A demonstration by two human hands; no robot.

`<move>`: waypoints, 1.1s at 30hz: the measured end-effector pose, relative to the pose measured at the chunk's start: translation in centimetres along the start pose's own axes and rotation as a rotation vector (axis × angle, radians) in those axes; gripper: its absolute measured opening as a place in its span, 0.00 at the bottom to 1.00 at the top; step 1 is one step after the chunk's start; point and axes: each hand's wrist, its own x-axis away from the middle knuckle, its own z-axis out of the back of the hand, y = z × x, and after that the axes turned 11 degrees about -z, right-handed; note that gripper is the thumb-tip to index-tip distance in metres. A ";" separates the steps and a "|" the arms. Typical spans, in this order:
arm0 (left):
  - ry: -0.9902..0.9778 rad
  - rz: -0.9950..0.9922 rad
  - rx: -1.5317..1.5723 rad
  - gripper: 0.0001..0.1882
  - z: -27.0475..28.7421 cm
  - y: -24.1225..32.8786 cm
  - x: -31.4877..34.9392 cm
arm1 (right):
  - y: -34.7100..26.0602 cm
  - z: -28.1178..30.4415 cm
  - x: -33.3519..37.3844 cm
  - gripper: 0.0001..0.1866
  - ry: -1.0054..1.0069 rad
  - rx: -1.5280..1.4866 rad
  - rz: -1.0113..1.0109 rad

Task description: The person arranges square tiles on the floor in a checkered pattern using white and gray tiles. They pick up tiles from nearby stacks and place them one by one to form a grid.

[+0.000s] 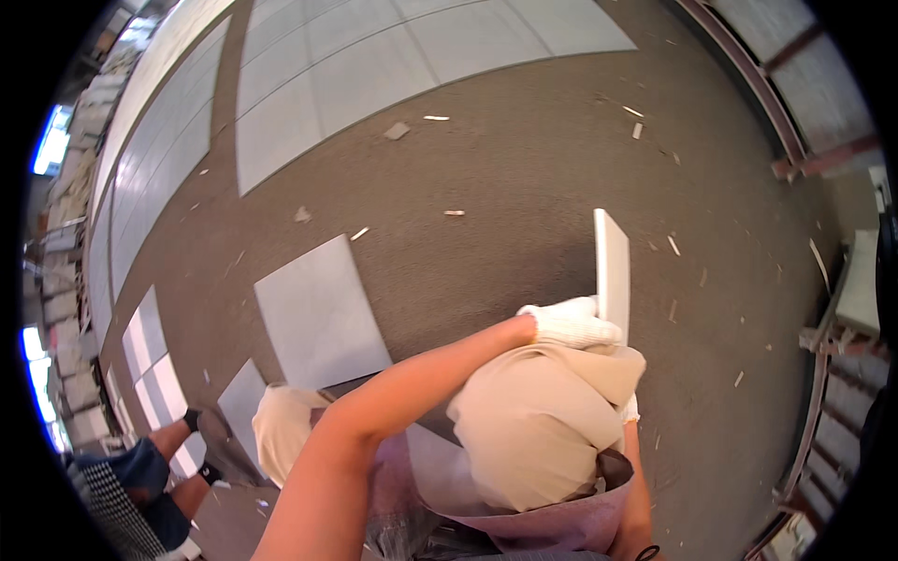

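Observation:
A pale, flat rectangular tile (614,266) stands on edge in front of my bent right knee, its narrow side toward me. My left hand (572,323), in a white knit glove, reaches across over the knee and is closed on the near, lower part of the tile. The fingertips are partly hidden. Beside the knee, only a bit of white glove shows of my right hand (631,409); its fingers are out of sight behind the trouser leg.
Another grey tile (323,309) lies on the brown floor to my left. Rows of tiles (402,70) cover the far floor. Small broken strips (454,213) are scattered about. Metal racks (795,103) stand at right. Another person's legs (182,458) show at lower left.

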 end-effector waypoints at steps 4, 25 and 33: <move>0.098 -0.025 0.166 0.22 0.3 -2.2 0.6 | -2.4 1.1 -1.1 0.43 0.014 0.060 0.072; 0.768 -0.432 -1.193 0.12 8.1 4.5 8.0 | -10.3 -17.3 -12.0 0.59 -0.547 0.119 0.028; 0.354 -0.483 -1.585 0.12 1.6 -3.5 8.0 | -9.6 -7.8 -11.8 0.34 -0.349 0.161 -0.143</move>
